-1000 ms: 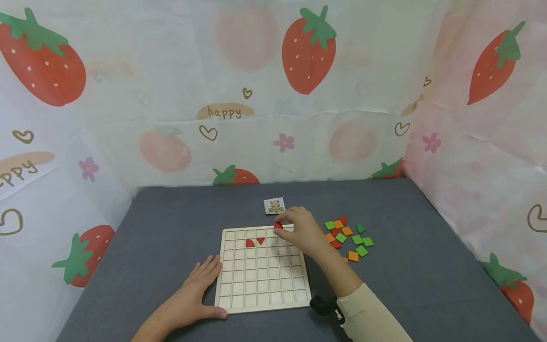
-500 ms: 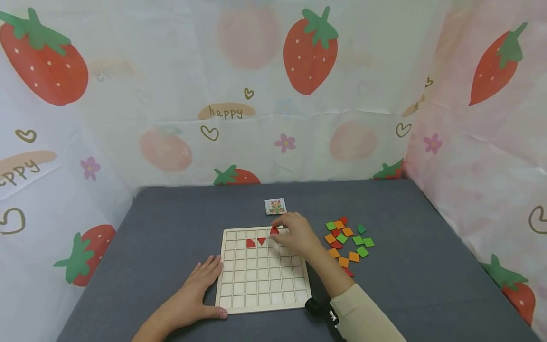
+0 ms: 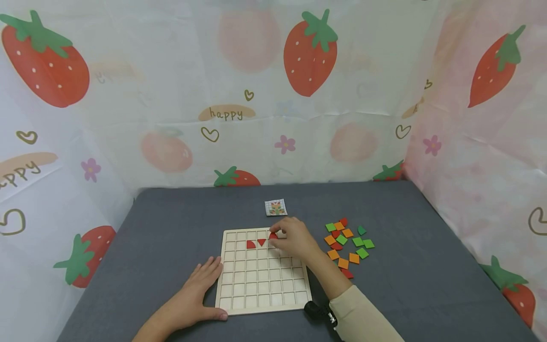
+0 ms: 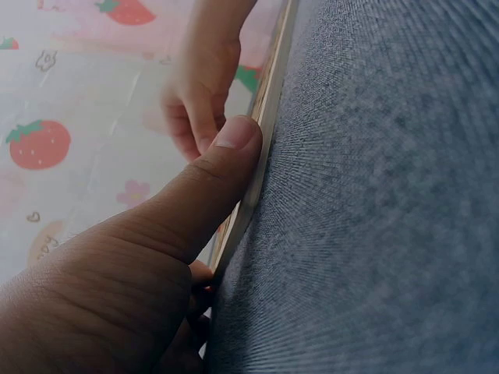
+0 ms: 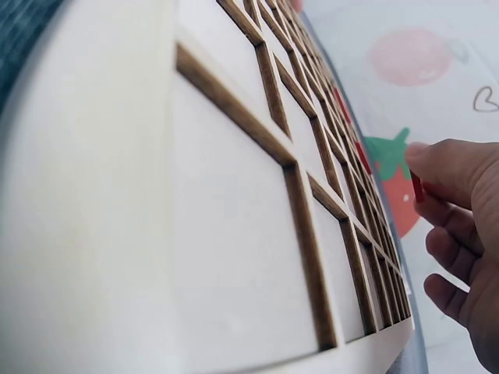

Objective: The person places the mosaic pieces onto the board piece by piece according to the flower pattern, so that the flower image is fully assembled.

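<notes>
Wooden grid board (image 3: pixel 262 280) on a grey cloth (image 3: pixel 179 223), with a bare hand at either side. The left hand (image 3: pixel 198 292) lies at the board's left: its thumb stands well apart from the fingers and touches the near left corner, while the extended fingers lie close together against the left edge. In the left wrist view, the same thumb lies straight along the board's rim. The right hand (image 3: pixel 294 239) is over the far part of the board and pinches a red piece (image 3: pixel 273 235) between thumb and forefinger. In the right wrist view, the backdrop (image 3: pixel 265 85) shows between this piece and the board; the fingertips hide part of the piece's outline. Two further red pieces occupy the second row from the far edge: a quarter-round piece (image 3: pixel 250 244) in the third cell from the left and, in the fourth, a triangle (image 3: pixel 261 242) with one point toward the near edge. Beyond the far edge lies a small card (image 3: pixel 275 207) printed with a coloured figure on a grid. Right of the board, green tiles (image 3: pixel 362 253), orange tiles (image 3: pixel 354 258) and red tiles (image 3: pixel 347 274) lie scattered, some touching. A pale sleeve (image 3: pixel 365 316) covers the right forearm; a black device (image 3: pixel 315 311) sits beside its cuff
</notes>
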`<control>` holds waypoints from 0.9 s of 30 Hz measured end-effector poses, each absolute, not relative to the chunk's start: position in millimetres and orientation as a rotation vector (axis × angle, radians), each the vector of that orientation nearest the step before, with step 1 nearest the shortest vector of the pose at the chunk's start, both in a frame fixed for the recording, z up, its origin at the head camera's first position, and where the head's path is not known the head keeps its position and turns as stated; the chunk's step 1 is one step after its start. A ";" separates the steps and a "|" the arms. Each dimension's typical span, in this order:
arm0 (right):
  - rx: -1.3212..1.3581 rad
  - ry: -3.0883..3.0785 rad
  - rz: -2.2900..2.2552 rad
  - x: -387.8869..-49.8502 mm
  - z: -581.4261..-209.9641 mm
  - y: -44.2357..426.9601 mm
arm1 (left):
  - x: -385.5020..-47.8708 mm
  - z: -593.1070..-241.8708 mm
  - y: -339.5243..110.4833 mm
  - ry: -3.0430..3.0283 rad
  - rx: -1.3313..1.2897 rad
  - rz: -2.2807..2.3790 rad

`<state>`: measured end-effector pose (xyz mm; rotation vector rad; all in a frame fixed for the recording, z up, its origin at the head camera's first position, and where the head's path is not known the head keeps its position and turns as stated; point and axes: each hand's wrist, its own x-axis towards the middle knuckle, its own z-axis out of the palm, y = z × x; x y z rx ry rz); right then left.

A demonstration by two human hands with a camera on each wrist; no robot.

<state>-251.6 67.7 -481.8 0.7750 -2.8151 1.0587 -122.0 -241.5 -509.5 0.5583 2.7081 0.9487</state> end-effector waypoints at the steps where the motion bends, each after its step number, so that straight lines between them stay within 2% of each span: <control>1: 0.776 -2.817 1.061 -251.8 -482.3 67.7 | -122.2 -509.4 -241.5 2.708 0.559 0.951; 27: 0.780 -2.864 0.876 -251.8 -498.0 61.4 | -123.9 -509.6 -242.0 2.719 0.583 0.930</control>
